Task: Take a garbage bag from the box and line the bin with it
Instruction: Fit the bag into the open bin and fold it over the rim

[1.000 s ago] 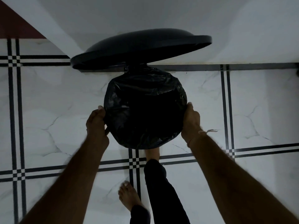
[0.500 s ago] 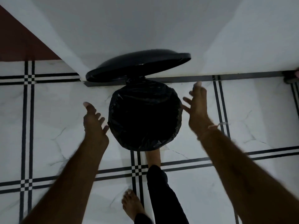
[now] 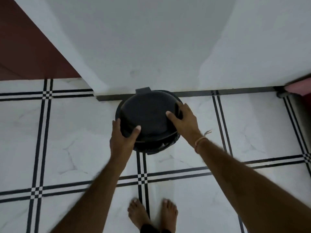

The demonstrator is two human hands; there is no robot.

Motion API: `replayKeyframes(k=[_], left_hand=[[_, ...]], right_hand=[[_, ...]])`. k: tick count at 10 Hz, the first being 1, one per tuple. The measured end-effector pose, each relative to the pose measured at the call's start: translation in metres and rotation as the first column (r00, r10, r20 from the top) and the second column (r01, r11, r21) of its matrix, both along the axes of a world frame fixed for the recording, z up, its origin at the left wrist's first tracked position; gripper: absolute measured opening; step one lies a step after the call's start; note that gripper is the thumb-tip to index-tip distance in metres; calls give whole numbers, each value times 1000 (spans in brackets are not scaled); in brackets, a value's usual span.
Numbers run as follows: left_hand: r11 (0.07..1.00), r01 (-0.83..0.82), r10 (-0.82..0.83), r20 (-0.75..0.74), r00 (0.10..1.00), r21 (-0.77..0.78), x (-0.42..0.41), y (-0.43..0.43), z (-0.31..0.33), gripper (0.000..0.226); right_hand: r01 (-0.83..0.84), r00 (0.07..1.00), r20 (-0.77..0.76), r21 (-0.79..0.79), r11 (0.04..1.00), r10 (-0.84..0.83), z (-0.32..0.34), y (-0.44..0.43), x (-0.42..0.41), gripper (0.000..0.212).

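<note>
A round black pedal bin (image 3: 148, 118) stands on the tiled floor against the white wall, its lid down. Crinkled black garbage bag (image 3: 156, 147) plastic sticks out under the lid at the bin's near edge. My left hand (image 3: 122, 137) grips the lid's near-left edge, thumb on top. My right hand (image 3: 183, 120) rests flat on the lid's right side, fingers spread. The box is not in view.
My two bare feet (image 3: 151, 214) stand on the white marble floor with black line borders, a short way in front of the bin. A dark red surface (image 3: 25, 52) fills the upper left. A pink object (image 3: 297, 86) and a dark leg show at the far right edge.
The lid, up before, is now down on the bin. My foot came off the pedal and both feet stand back. Both hands moved from beside the bag rim onto the lid.
</note>
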State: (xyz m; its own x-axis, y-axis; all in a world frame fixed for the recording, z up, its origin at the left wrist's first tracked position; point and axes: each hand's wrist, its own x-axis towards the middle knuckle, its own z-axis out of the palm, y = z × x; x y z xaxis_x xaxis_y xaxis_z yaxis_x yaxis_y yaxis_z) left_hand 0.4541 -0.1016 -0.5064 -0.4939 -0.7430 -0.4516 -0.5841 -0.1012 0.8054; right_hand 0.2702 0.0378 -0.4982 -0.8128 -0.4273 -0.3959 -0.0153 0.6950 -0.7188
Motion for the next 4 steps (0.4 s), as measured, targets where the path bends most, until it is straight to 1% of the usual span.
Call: replayKeyframes(k=[1, 2, 3, 4], left_hand=[[996, -16, 22, 78, 997, -83, 5, 20, -42, 99], [979, 1, 23, 117, 993, -202, 11, 39, -78, 99], [976, 37, 4, 189, 982, -215, 9, 39, -98, 98], [982, 106, -60, 272, 961, -158, 13, 36, -86, 100]], right_hand=[[-37, 997, -71, 28, 999, 38, -48, 18, 16, 79], [-88, 985, -145, 54, 995, 95, -88, 32, 34, 80], [-128, 977, -159, 110, 986, 144, -100, 32, 32, 81], [-179, 977, -90, 128, 975, 191, -83, 35, 25, 81]])
